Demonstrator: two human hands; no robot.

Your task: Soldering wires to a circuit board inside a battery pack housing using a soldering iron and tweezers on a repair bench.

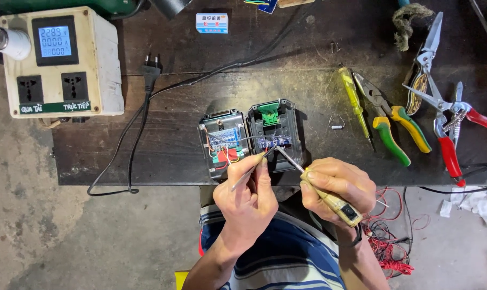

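Left hand (249, 201): you pinched a thin metal tool (251, 170) between thumb and fingers; its tip reached the right half of the opened black case (273, 134).
Right hand (337, 188): you closed your fingers around a yellow soldering iron (329, 198); its thin tip pointed to the same spot on the blue board inside the case.
Case: it lay opened in two halves near the front edge of the dark tabletop (173, 150), just in front of your hands.
Right side: a yellow screwdriver (353, 99), green-yellow pliers (394, 126) and red-handled cutters (450, 139) lay there, apart from your hands.
Left side: a white socket box (101, 64) with a small screen stood at the corner, and a black plug (150, 72) lay beside it.
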